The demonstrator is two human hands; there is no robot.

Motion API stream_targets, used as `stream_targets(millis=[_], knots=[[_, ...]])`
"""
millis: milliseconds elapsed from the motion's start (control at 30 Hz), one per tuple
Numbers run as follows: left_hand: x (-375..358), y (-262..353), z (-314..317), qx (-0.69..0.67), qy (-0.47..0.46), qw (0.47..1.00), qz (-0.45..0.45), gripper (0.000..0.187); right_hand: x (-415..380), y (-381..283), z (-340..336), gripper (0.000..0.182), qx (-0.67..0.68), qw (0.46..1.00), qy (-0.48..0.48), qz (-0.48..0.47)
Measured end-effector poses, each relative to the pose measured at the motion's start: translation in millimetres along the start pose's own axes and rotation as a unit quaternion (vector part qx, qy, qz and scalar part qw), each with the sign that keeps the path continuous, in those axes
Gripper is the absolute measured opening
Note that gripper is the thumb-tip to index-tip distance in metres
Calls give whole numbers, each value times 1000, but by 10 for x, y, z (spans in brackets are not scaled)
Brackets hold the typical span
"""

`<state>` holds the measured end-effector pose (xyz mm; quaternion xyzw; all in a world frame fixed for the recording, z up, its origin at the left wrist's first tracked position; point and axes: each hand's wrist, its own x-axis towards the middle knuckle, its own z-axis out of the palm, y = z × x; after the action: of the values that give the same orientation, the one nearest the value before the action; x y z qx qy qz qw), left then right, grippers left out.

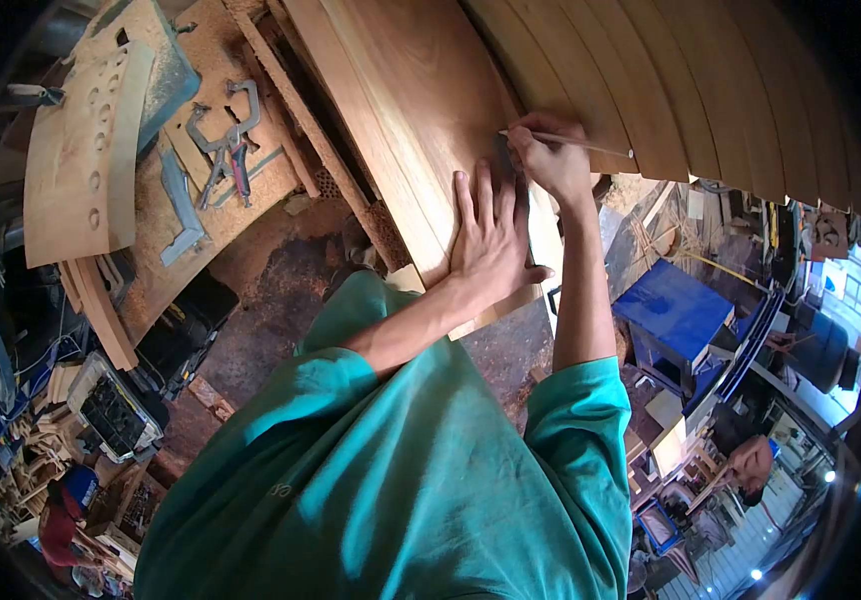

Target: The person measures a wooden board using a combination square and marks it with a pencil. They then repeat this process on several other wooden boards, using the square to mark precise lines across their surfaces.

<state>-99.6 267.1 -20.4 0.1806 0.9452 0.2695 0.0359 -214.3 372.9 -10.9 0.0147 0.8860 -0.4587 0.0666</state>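
My left hand (491, 238) lies flat on a wooden board (401, 80), fingers spread towards the far side and thumb out to the right. Along its right side runs a dark narrow strip (523, 208), partly covered by the hand; its kind I cannot make out. My right hand (554, 160) is closed around a pencil (606, 149). The pencil's tip points left and meets the board just beyond my left fingertips, close to the dark strip's far end.
Overlapping wooden planks (671, 80) stand right of the board. On a sawdust-covered bench at left lie a metal locking clamp (221, 145), a metal square (183, 210) and a curved wooden panel (91, 175) with holes. A blue box (676, 310) stands at right. Two people work in the background.
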Motion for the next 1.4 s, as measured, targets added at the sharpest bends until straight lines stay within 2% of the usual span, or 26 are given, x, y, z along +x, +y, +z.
stream_targets(millis=[133, 233, 333, 467, 533, 633, 800, 867, 933, 1100, 1200, 1333, 1400], knots=[[10, 6, -18, 7, -28, 1000, -6, 117, 17, 54, 21, 20, 34, 999, 24, -10], [11, 3, 7, 16, -22, 1000, -8, 118, -21, -104, -13, 20, 15, 1000, 2, 24], [8, 0, -27, 18, -44, 999, -6, 119, -2, -135, -34, 14, 61, 997, -9, 46], [2, 1, 8, 10, -31, 999, -9, 119, 44, -108, -3, 20, 9, 1000, -23, 9], [3, -1, 43, -8, 13, 1000, -6, 116, 71, -127, -16, 19, 1, 1000, -25, -7], [-4, -8, 45, -22, 8, 1000, -5, 117, 116, -139, -43, 19, -20, 998, -54, 17], [-1, -11, 52, -20, 15, 1000, -4, 117, 115, -119, -24, 20, -29, 998, -44, -25], [-2, -13, 30, -17, 13, 1000, -4, 117, 151, -125, -64, 20, -31, 998, -55, -10], [-1, -7, -7, 11, -30, 999, -6, 117, 162, -128, -79, 21, -33, 997, -66, 6], [-4, -7, 16, 1, -11, 1000, -4, 115, 170, -122, -90, 23, -66, 996, -67, -8], [-2, -13, 43, 1, -6, 1000, -4, 117, 131, -159, -52, 23, -69, 997, -23, -21], [-4, -10, 66, 2, 15, 1000, 0, 119, 111, -72, -31, 19, -56, 998, -21, -22], [-5, -7, 35, 4, 3, 1000, -2, 117, -6, -124, -112, 18, 14, 999, 5, -37]])
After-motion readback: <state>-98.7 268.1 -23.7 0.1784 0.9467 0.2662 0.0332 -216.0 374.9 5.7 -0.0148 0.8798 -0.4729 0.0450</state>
